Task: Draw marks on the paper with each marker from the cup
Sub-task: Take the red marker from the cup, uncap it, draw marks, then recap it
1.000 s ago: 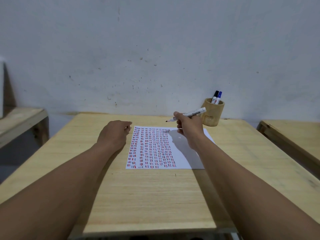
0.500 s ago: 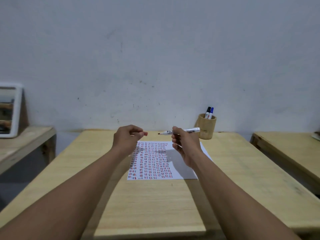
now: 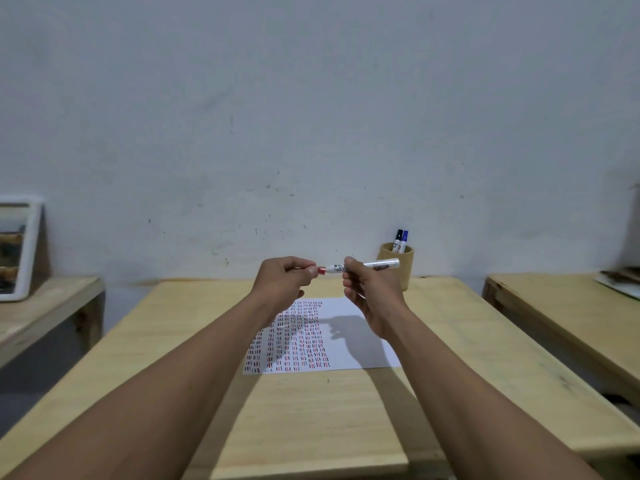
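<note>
Both hands had risen and met above the paper (image 3: 349, 308): left hand (image 3: 282, 280) fingers pinched the red cap (image 3: 321, 270) onto the marker (image 3: 363, 266) gripped by the right hand (image 3: 369, 294). Judged: red finished. Two markers stood in the cup (image 3: 398, 268) beyond.

Two bare forearms enter from the bottom corners of the view, uncovered from the frame edge to the wrist, with no sleeve edge showing. The left hand (image 3: 282, 282) and the right hand (image 3: 372, 299) are likewise uncovered. The fingernails are short. Faint tendon lines run along the inner right wrist (image 3: 388, 323).
</note>
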Action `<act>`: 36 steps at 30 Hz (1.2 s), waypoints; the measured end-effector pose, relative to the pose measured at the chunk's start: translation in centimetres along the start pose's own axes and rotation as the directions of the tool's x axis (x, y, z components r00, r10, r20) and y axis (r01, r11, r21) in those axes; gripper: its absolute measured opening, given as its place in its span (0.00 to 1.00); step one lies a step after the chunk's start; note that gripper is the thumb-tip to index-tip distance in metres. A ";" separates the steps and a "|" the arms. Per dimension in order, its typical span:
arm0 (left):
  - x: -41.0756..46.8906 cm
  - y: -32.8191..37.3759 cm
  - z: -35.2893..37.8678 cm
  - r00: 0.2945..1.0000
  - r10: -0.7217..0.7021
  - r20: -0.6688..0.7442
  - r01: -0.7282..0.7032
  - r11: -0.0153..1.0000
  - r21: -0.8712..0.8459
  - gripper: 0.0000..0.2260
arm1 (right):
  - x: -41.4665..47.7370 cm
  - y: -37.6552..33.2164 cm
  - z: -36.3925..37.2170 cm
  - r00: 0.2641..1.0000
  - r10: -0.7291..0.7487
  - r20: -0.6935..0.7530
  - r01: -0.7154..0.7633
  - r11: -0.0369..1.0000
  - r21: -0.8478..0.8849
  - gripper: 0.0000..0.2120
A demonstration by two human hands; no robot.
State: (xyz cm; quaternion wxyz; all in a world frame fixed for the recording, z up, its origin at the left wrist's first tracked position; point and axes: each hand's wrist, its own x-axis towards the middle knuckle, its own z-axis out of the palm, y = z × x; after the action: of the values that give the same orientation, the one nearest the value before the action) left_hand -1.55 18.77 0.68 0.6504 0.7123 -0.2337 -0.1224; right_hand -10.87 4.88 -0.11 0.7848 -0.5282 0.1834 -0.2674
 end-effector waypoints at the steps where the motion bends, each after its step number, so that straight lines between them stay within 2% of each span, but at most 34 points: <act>1: 0.0 0.2 0.2 1.000 -0.003 0.003 0.003 1.000 -0.010 0.03 | -0.1 -0.3 -0.1 1.000 -0.002 0.001 0.002 1.000 0.013 0.06; 7: 0.3 1.5 1.7 1.000 -0.029 0.003 0.029 0.993 -0.118 0.05 | 0.1 -1.1 -0.6 0.999 -0.038 -0.002 0.038 0.991 0.128 0.06; 16: 1.0 2.0 3.3 0.996 0.066 -0.056 -0.069 0.996 -0.053 0.03 | 1.4 -2.0 -0.7 0.996 0.040 -0.075 -0.023 0.977 0.213 0.08; 19: 1.5 1.9 3.9 0.989 0.100 -0.113 -0.102 0.995 -0.009 0.02 | 1.9 -2.4 -0.6 0.986 -0.031 -0.166 0.046 0.995 0.087 0.10; 22: 2.3 2.3 4.4 0.986 0.115 -0.125 -0.113 0.993 0.021 0.03 | 2.5 -2.5 -1.1 0.986 -0.106 -0.126 0.089 0.987 -0.137 0.17; 25: 3.3 3.1 4.9 0.975 0.179 -0.132 -0.166 0.981 0.100 0.06 | 2.9 -3.1 -1.7 0.989 -0.147 -0.026 0.117 0.871 -0.477 0.12; 28: 4.8 4.2 5.7 0.961 0.244 -0.127 -0.220 0.959 0.177 0.03 | 3.7 -3.6 -2.6 0.970 -0.219 0.106 0.217 0.582 -0.784 0.08; 30: 5.6 4.8 6.4 0.957 0.271 -0.098 -0.244 0.943 0.227 0.04 | 4.7 -3.9 -3.4 0.947 -0.271 0.171 0.269 0.383 -0.884 0.08; 31: 6.2 4.9 6.8 0.958 0.277 -0.082 -0.250 0.938 0.240 0.04 | 5.3 -4.2 -3.8 0.939 -0.293 0.179 0.273 0.323 -0.906 0.08; 34: 7.9 4.5 8.5 0.965 0.258 -0.044 -0.241 0.940 0.240 0.09 | 7.3 -5.0 -5.1 0.940 -0.310 0.142 0.243 0.314 -0.918 0.07; 36: 9.1 3.5 9.8 0.976 0.215 -0.042 -0.203 0.960 0.193 0.10 | 8.6 -5.5 -6.0 0.933 -0.345 0.104 0.222 0.323 -0.920 0.10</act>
State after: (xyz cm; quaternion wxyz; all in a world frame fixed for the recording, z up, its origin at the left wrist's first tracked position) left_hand 1.00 5.58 4.07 0.5968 0.7451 -0.2975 -0.0081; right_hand -8.77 -6.45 2.69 0.2868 -0.8815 0.2482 -0.2812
